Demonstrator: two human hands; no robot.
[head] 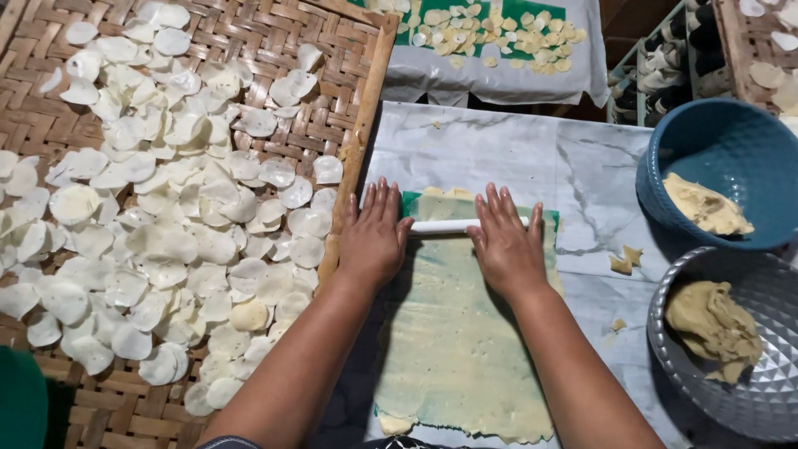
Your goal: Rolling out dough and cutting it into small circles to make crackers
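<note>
A thin sheet of pale yellow dough [453, 333] lies spread on a green mat on the marble-patterned table. A white rolling pin [440, 225] rests across its far end. My left hand [374, 237] presses flat on the pin's left part, fingers stretched out. My right hand [505, 244] presses flat on its right part in the same way. Both palms lie on top of the pin; neither hand wraps around it.
A woven bamboo tray [357, 141] with several round white dough discs lies at the left. A blue bowl [731, 150] and a silver bowl [773, 391] with dough lumps stand at the right. Small dough scraps [625, 259] lie between. Another mat with cut pieces [499, 33] lies beyond.
</note>
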